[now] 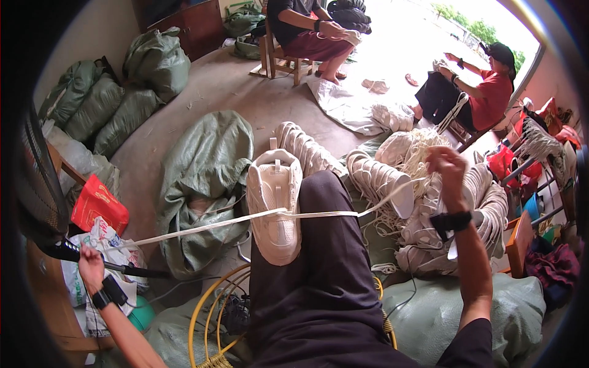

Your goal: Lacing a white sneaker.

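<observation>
Head view: one white shoe (276, 236) lies upper side up on the lap (319, 300), at its left, near the knee-end edge, toe toward the wearer. White lace (196, 232) crosses the shoe's upper and runs out to both sides, nearly straight. Left hand (92, 268): fingers curled closed on the lace. Right hand (448, 172): raised, fingers bent closed on the lace's other length; exact finger placement blurred. Stacked pale footwear (371, 175) lies beyond the lap's right knee edge.
</observation>
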A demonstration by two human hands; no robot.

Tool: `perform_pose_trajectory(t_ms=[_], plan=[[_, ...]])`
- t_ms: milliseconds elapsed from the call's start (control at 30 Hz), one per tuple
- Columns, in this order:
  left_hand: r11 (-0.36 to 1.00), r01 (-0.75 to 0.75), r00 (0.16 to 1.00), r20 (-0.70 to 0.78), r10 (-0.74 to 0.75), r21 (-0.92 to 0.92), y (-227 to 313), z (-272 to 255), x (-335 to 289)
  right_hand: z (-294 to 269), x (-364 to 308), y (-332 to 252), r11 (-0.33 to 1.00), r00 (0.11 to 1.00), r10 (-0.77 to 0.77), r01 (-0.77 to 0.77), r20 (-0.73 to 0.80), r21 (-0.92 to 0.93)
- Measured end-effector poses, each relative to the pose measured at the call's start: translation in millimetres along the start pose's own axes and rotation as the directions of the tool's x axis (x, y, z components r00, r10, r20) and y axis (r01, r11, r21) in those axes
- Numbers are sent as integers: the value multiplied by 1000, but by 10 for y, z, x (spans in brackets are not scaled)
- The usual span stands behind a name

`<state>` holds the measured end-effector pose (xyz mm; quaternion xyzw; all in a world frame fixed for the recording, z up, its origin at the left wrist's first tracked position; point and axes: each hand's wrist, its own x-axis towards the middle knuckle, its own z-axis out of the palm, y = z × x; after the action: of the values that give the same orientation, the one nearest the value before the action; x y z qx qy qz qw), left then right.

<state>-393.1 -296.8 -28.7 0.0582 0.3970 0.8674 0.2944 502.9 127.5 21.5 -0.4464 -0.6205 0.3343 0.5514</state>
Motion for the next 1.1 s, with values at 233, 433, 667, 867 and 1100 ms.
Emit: perform_pose_trajectory(t_ms=[233,433,667,867,1100], plan=[[996,-27,998,58,32,-90,679,-418,-652,1570,-723,-288,967,887,-119,206,446,-152],[989,-84,996,-18,83,-125,1012,-667,-708,2070,-910,-269,895,745,-235,417,624,-160],[992,-119,988,102,114,49,666,-417,-805,2174,-908,-230,835,660,-195,500,725,-231],[948,-131,983,160,87,289,-468,1015,-1168,2235,-922,-252,837,675,-266,516,689,-183],[798,82,899,301,-318,597,-1810,2382,-1546,2253,-907,-270,806,673,-144,505,725,-308]])
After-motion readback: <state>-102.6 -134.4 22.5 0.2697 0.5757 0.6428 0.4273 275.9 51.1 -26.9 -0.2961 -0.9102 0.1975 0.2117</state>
